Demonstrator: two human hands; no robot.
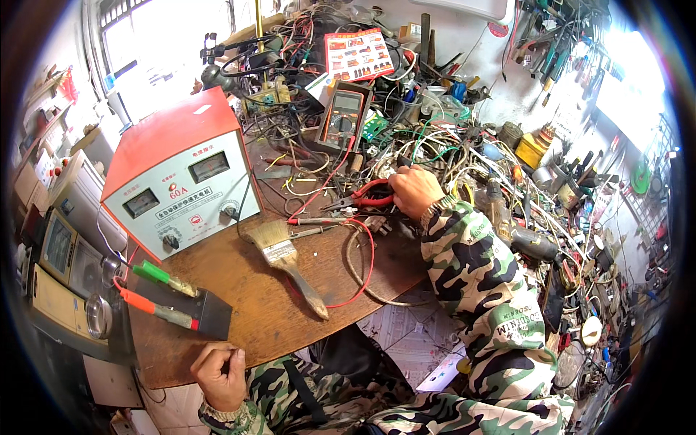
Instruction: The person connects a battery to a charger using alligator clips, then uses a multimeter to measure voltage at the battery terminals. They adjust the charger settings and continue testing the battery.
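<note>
My right hand [415,190] is closed at the handle ends of red-handled pliers [367,197], whose metal jaws point left over the wooden table. The hand covers the ends of the handles. My left hand [220,375] is curled into a loose fist by the table's front edge, with nothing showing in it. Between the hands, a wide paintbrush [279,254] with pale bristles lies on the tabletop [239,290]. A thin red test lead [372,264] loops around to the right of the brush, near a grey-brown cable [353,254].
A red-topped white charger [185,181] stands at the left. In front of it, green [151,272] and red [138,301] clamps rest on a black block [210,312]. Behind lie a multimeter [342,116] and tangled wires [449,138]. A heap of tools and parts [573,254] fills the right.
</note>
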